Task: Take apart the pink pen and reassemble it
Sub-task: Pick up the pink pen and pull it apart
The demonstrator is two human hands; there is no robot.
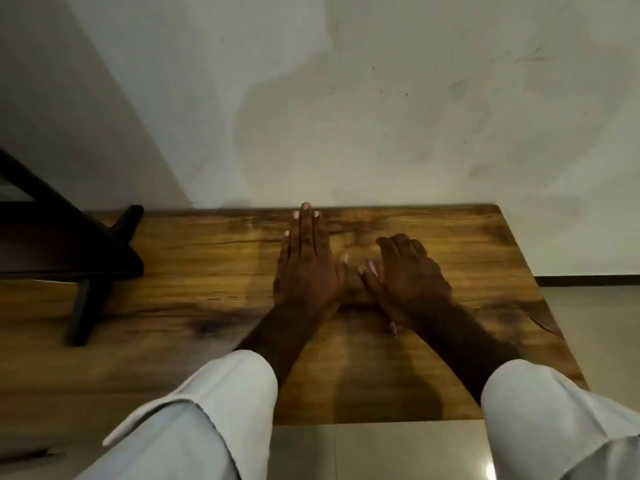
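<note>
The pink pen (372, 267) lies mostly hidden under my right hand (410, 282). One pink end shows beside the thumb, and the other end pokes out by the wrist. My right hand rests on the wooden table (194, 306) with its fingers curled over the pen. My left hand (306, 265) lies flat and palm down on the table just to the left, fingers straight and pointing at the wall, holding nothing. Both forearms come out of light rolled sleeves.
A dark wooden stand (86, 258) with crossed legs sits on the table at the left. A pale wall (381, 116) rises right behind the table's far edge. The table's right edge drops to a tiled floor (595, 327), which also shows at the near edge.
</note>
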